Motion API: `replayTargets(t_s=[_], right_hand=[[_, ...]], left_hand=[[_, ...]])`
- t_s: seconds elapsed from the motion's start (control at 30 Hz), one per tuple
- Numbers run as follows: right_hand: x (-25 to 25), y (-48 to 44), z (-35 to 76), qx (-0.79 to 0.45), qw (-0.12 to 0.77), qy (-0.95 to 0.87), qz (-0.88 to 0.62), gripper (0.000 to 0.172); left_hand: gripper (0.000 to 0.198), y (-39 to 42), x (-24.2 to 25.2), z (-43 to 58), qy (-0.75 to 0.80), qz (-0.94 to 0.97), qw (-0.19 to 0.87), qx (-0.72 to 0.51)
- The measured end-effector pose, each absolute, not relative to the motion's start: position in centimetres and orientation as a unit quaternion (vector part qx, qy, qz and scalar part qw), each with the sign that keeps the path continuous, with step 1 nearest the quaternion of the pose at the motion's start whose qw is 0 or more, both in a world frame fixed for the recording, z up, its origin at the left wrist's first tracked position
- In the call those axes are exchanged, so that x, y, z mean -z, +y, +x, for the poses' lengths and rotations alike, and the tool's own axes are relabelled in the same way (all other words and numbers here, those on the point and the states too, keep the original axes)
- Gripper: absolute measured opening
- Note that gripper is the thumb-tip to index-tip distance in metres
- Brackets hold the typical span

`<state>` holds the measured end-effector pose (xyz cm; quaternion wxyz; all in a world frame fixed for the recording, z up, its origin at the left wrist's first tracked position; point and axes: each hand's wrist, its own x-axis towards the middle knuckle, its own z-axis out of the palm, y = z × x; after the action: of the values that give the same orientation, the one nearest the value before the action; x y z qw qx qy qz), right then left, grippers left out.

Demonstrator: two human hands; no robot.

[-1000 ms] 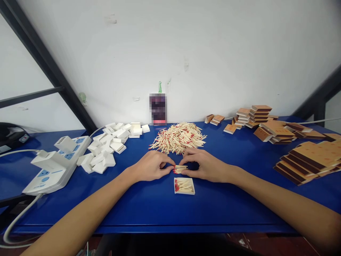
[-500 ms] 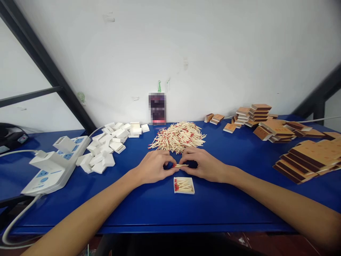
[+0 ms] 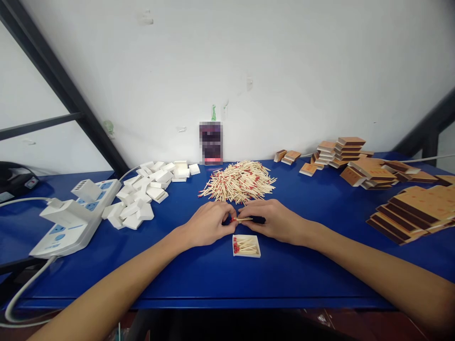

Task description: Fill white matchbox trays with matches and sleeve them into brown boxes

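Note:
Between my two hands is a small bunch of matches (image 3: 243, 219), red heads to the left. My left hand (image 3: 212, 222) is closed, pinching the head end with thumb and fingertips. My right hand (image 3: 272, 220) has its fingers curled around the bare-stick side; how firmly it grips is partly hidden. Just in front of the hands lies a white matchbox tray (image 3: 255, 256) partly filled with matches, their red heads also to the left. Beyond my fingers rises a large heap of loose matches (image 3: 241, 182).
White matchbox trays (image 3: 138, 194) are piled at the left, beside a power strip (image 3: 80, 222) with plugs and cables. Brown matchbox sleeves (image 3: 415, 208) stand in stacks at the right. A pixelated dark card (image 3: 211, 143) leans on the wall behind the blue table (image 3: 199, 279).
My hands stay over the same spot with the matches between them. The right fingers have shifted slightly, now reaching closer to the left fingertips. The view has moved a little.

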<state>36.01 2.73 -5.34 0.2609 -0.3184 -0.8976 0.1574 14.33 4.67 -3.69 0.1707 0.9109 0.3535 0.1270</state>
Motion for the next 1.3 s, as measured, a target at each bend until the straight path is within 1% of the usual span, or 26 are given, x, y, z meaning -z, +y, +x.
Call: replayTargets(t_s=[0.1, 0.27, 0.47, 0.6, 0.8, 0.87, 1.07, 1.3], right_hand=[[5.5, 2.7, 36.0, -0.147, 0.270, -0.901, -0.307, 0.017], [5.1, 2.5, 35.8, -0.128, 0.317, -0.882, -0.325, 0.012], [3.6, 1.2, 35.7, -0.181, 0.337, -0.859, -0.341, 0.008], [2.7, -0.1, 35.7, -0.227, 0.299, -0.856, -0.355, 0.008], [2.5, -1.1, 35.4, -0.230, 0.228, -0.884, -0.337, 0.007], [2.6, -1.1, 35.3, -0.225, 0.220, -0.890, -0.329, 0.007], [2.7, -1.1, 35.2, -0.216, 0.216, -0.900, -0.310, 0.008], [3.1, -0.6, 35.5, -0.175, 0.208, -0.922, -0.276, 0.014]], left_hand=[[0.013, 4.7, 3.7, 14.2, 0.347, 0.916, 0.159, -0.125], [0.013, 4.5, 3.6, 14.3, 0.342, 0.915, 0.158, -0.146], [0.017, 4.1, 2.7, 13.5, 0.283, 0.922, 0.184, -0.192], [0.022, 4.5, 2.9, 12.9, 0.269, 0.914, 0.215, -0.216], [0.020, 5.0, 3.7, 13.3, 0.274, 0.941, 0.125, -0.153], [0.020, 4.8, 3.8, 13.6, 0.289, 0.939, 0.116, -0.147], [0.014, 4.0, 3.9, 14.2, 0.330, 0.922, 0.153, -0.135], [0.016, 4.2, 4.0, 14.0, 0.326, 0.930, 0.114, -0.123]])
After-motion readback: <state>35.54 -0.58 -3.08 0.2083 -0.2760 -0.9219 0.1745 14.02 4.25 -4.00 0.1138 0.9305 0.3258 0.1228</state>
